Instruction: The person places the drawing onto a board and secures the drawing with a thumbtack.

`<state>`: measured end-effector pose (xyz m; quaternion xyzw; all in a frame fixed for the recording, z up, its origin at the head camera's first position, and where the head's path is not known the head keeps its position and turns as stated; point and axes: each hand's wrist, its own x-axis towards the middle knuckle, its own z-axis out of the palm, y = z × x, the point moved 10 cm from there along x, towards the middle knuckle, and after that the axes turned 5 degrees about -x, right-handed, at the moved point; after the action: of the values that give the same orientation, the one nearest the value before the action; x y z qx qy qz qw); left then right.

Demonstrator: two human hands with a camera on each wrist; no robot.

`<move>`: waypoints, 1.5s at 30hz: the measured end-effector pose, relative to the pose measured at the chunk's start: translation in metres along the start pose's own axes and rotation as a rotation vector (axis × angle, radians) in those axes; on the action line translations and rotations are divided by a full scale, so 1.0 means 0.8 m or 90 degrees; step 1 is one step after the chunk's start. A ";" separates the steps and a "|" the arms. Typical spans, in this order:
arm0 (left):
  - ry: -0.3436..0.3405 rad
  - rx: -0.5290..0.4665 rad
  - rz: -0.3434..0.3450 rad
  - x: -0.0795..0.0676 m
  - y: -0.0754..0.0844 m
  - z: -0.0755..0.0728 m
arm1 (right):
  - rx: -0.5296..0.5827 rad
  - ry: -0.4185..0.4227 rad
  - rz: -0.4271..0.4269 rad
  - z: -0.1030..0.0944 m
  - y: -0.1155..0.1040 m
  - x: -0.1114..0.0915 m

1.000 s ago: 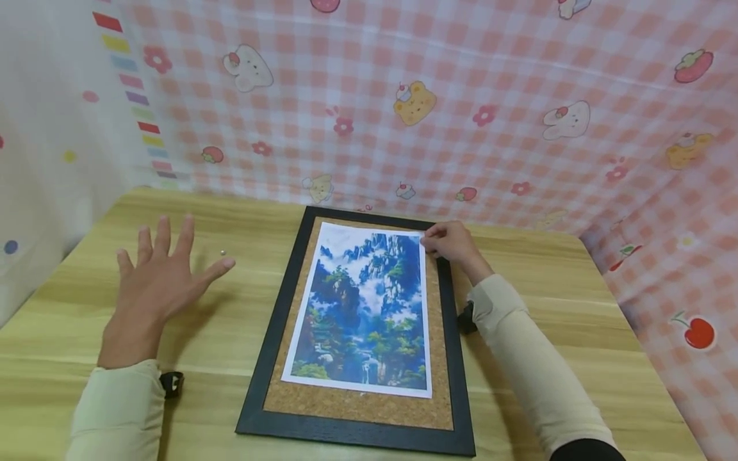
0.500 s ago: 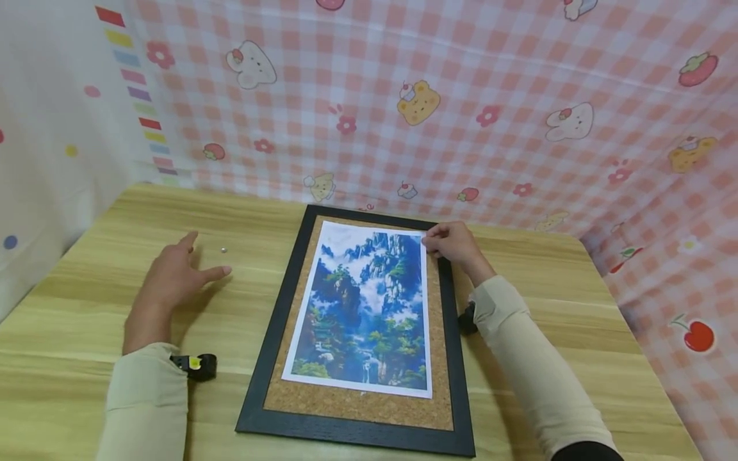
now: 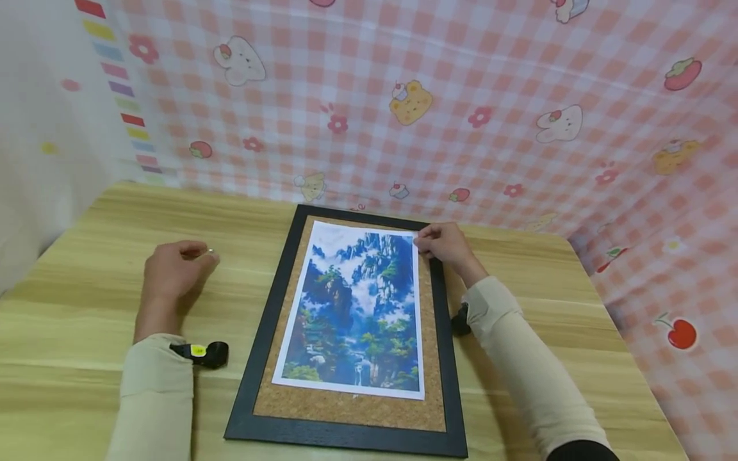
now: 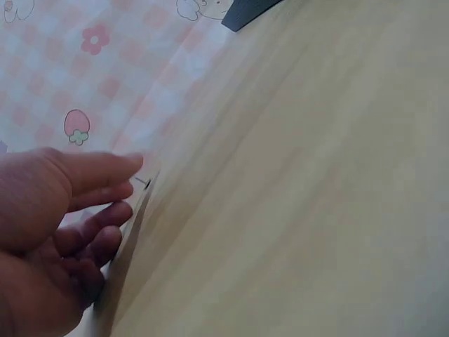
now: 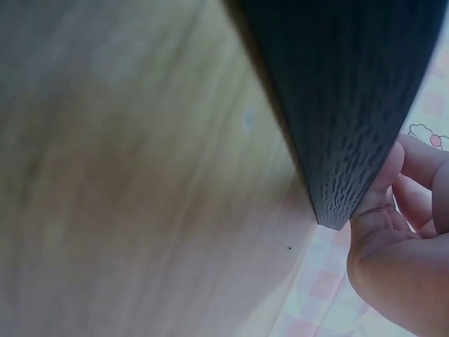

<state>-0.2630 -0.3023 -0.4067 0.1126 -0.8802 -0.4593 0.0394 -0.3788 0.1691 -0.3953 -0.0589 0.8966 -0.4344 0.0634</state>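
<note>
A printed landscape picture (image 3: 352, 314) lies on a cork board (image 3: 346, 410) with a black frame (image 3: 346, 435). My right hand (image 3: 446, 246) pinches at the picture's upper right corner, thumb and forefinger together there; the frame hides part of this grip in the right wrist view. To the left of the board, my left hand (image 3: 173, 269) is low over the table, thumb and forefinger reaching beside a small thumbtack (image 4: 144, 184). The tack shows just past the fingertips in the left wrist view, its thin point sticking out sideways. The other left fingers are loosely bent.
The wooden table (image 3: 519, 288) reaches back to a pink checked cloth (image 3: 357, 96) hung behind it, with more cloth at the right side. A white curtain (image 3: 34, 128) hangs on the left. Each wrist wears a small black camera (image 3: 213, 354).
My left hand has come down from spread fingers, turned, and brought thumb and forefinger to the thumbtack. My right hand stays at the picture's corner. The head view has shifted slightly.
</note>
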 end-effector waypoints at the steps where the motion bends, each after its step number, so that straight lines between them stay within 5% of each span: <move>1: 0.012 0.010 0.002 0.002 0.000 -0.003 | -0.001 0.000 -0.001 0.001 0.000 0.001; 12: 0.051 0.093 -0.044 0.016 -0.006 -0.004 | -0.007 0.004 0.006 0.000 -0.001 -0.001; 29: 0.088 -0.006 -0.090 0.014 -0.003 -0.010 | -0.002 0.005 0.007 0.000 0.001 0.000; 40: 0.091 -0.031 0.019 0.015 0.030 -0.010 | 0.006 0.007 0.000 -0.003 -0.002 0.000; 45: 0.082 -0.090 0.008 0.014 0.036 -0.009 | 0.010 0.008 0.001 -0.002 0.001 -0.001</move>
<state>-0.2776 -0.2949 -0.3795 0.1337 -0.8418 -0.5120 0.1068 -0.3786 0.1708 -0.3952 -0.0549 0.8934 -0.4420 0.0585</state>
